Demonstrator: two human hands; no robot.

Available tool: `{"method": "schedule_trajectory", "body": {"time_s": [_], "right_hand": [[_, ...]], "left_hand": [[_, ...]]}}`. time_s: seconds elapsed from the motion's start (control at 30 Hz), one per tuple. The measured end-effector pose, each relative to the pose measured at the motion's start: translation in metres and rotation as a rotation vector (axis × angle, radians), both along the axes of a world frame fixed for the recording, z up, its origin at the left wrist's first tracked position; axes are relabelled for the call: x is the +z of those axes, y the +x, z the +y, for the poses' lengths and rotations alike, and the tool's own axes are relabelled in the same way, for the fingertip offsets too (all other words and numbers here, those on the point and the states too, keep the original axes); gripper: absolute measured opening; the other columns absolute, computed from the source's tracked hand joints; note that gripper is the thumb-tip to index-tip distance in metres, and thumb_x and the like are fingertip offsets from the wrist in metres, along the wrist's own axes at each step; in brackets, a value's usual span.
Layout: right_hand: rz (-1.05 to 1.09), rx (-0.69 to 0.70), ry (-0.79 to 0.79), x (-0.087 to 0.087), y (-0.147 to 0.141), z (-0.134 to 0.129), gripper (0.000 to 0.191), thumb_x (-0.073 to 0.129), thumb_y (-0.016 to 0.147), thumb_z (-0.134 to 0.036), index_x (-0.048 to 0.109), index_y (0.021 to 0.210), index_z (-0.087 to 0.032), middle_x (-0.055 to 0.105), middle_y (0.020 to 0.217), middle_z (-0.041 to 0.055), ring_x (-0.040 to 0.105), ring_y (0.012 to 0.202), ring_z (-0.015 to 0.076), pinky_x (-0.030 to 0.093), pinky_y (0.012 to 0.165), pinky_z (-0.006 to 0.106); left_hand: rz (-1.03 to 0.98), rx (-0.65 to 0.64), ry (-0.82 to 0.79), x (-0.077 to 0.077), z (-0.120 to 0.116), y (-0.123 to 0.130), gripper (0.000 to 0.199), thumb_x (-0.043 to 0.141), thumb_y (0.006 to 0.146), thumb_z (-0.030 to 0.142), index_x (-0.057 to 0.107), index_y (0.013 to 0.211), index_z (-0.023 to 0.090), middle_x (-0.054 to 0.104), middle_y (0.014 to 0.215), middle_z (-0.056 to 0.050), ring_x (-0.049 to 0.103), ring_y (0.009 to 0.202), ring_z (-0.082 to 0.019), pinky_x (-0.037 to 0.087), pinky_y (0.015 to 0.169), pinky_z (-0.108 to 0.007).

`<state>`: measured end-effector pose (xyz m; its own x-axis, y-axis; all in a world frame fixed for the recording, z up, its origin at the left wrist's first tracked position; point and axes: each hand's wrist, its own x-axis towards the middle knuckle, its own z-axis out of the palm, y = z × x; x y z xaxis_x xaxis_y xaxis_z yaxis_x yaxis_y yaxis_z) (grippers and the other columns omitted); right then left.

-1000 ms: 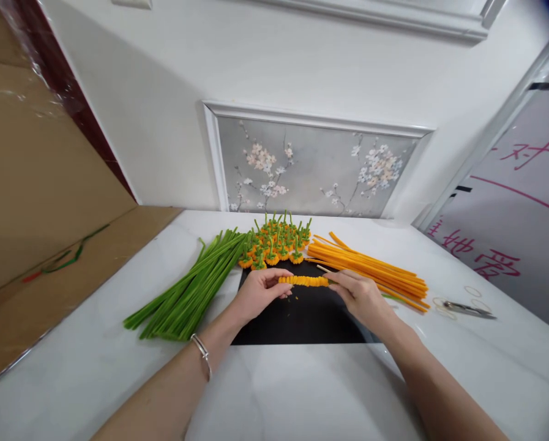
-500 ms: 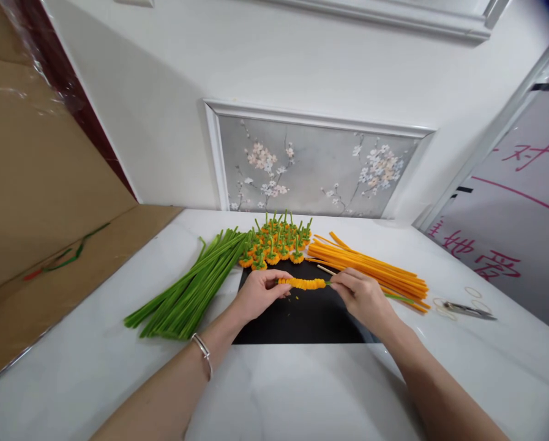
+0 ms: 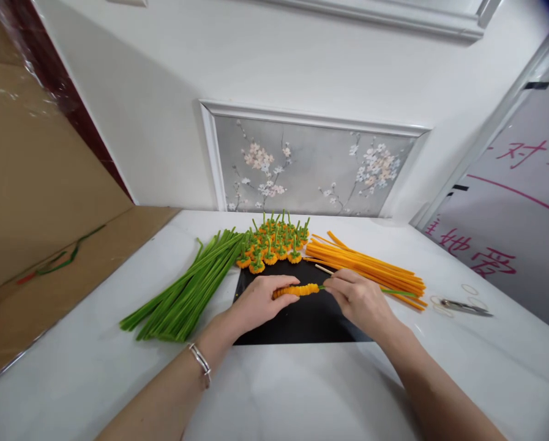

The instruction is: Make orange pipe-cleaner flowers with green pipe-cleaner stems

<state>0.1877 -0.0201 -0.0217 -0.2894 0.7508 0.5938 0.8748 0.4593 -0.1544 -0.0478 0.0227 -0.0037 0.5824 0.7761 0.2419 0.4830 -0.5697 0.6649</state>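
Note:
A coiled orange pipe cleaner [image 3: 307, 290] stretches level between my hands, above a black mat [image 3: 302, 324]. My left hand [image 3: 262, 301] is closed round its left end, thumb and fingers along the coil. From the coil's right end a green pipe cleaner [image 3: 396, 293] comes out, and my right hand [image 3: 359, 299] pinches it just beside the coil. The green stem passes under that hand and shows again on its right. Behind my hands stand several small orange pumpkins [image 3: 269, 254] with green stems, packed together at the mat's far edge.
Green pipe cleaners [image 3: 186, 288] lie bundled on the left, orange pipe cleaners [image 3: 370, 266] on the right. A thin wooden stick [image 3: 324, 269] pokes out near my right hand. Metal snips [image 3: 464, 307] and thin rubber bands [image 3: 469, 289] rest far right. A cardboard box [image 3: 49, 184] borders the white table's left.
My left hand has slid right along the coil and covers more of it. The coil looks shorter and dips slightly. My right hand keeps its pinch on the green stem.

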Motion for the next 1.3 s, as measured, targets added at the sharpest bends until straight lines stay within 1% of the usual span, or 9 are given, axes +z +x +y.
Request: {"method": "schedule_trajectory", "body": {"time_s": [0.1,0.2,0.37,0.53,0.6,0.7,0.8,1.03,1.3], "right_hand": [[0.050,0.045,0.006,-0.003,-0.003,0.001,0.020,0.050,0.090,-0.018,0.070,0.091,-0.022,0.069,0.091,0.0044,0.065,0.078,0.0155,0.049,0.068,0.024],[0.127,0.092,0.018,-0.007,-0.007,0.002,0.019,0.052,0.089,-0.017,0.070,0.090,-0.021,0.068,0.091,0.0055,0.064,0.080,0.0163,0.051,0.073,0.025],[0.190,0.185,0.009,-0.010,-0.013,0.005,0.018,0.051,0.089,-0.016,0.069,0.090,-0.020,0.067,0.087,0.0056,0.062,0.076,0.0166,0.052,0.071,0.028],[0.224,0.229,-0.021,-0.009,-0.012,0.005,0.017,0.051,0.089,-0.015,0.066,0.098,-0.020,0.066,0.094,0.0062,0.063,0.086,0.0175,0.053,0.079,0.030],[0.223,0.225,-0.025,-0.007,-0.007,0.005,0.017,0.053,0.089,-0.016,0.065,0.100,-0.020,0.066,0.099,0.0068,0.063,0.091,0.0181,0.053,0.083,0.030],[0.220,0.182,-0.036,-0.004,0.002,0.005,0.015,0.054,0.089,-0.020,0.067,0.098,-0.021,0.066,0.100,0.0061,0.064,0.091,0.0185,0.053,0.083,0.031],[0.214,0.153,-0.049,-0.002,0.006,0.004,0.016,0.053,0.090,-0.023,0.069,0.094,-0.022,0.068,0.091,0.0049,0.065,0.082,0.0177,0.054,0.076,0.030],[0.259,0.204,0.010,-0.005,-0.007,0.004,0.017,0.052,0.091,-0.021,0.069,0.091,-0.021,0.068,0.088,0.0058,0.065,0.081,0.0169,0.054,0.075,0.028],[0.268,0.205,-0.002,0.000,-0.015,0.001,0.015,0.054,0.089,-0.023,0.068,0.094,-0.021,0.069,0.082,0.0040,0.066,0.073,0.0161,0.055,0.070,0.027]], "left_hand": [[0.011,-0.037,0.047,0.004,-0.004,0.004,0.022,0.054,0.086,0.027,0.070,0.101,0.021,0.070,0.093,-0.002,0.061,0.081,-0.015,0.043,0.075,-0.024],[-0.007,-0.029,0.041,0.004,-0.004,0.005,0.022,0.054,0.086,0.026,0.069,0.101,0.019,0.070,0.090,-0.002,0.061,0.078,-0.015,0.042,0.072,-0.023],[0.060,-0.091,0.048,0.002,-0.003,0.006,0.023,0.049,0.088,0.025,0.069,0.100,0.018,0.069,0.087,-0.002,0.059,0.076,-0.015,0.041,0.069,-0.023],[0.142,-0.153,0.013,-0.001,-0.006,0.006,0.030,0.042,0.092,0.024,0.059,0.116,0.020,0.067,0.101,-0.004,0.060,0.087,-0.018,0.042,0.076,-0.025],[0.147,-0.159,0.005,-0.001,-0.006,0.005,0.031,0.040,0.092,0.024,0.056,0.118,0.020,0.066,0.098,-0.004,0.060,0.086,-0.017,0.042,0.075,-0.026],[0.084,-0.118,-0.014,0.000,-0.004,0.005,0.029,0.039,0.092,0.024,0.059,0.113,0.019,0.066,0.093,-0.003,0.059,0.081,-0.016,0.043,0.074,-0.026],[-0.021,-0.076,-0.032,0.000,-0.003,0.006,0.025,0.046,0.090,0.026,0.062,0.108,0.020,0.067,0.098,-0.003,0.059,0.086,-0.016,0.043,0.078,-0.026],[-0.169,-0.045,-0.078,-0.006,-0.004,0.009,0.023,0.053,0.086,0.029,0.066,0.102,0.018,0.069,0.101,-0.005,0.061,0.091,-0.018,0.045,0.084,-0.028],[-0.224,-0.087,-0.245,-0.005,-0.007,0.012,0.027,0.054,0.085,0.030,0.066,0.105,0.016,0.068,0.096,-0.005,0.061,0.087,-0.018,0.046,0.082,-0.028]]}}
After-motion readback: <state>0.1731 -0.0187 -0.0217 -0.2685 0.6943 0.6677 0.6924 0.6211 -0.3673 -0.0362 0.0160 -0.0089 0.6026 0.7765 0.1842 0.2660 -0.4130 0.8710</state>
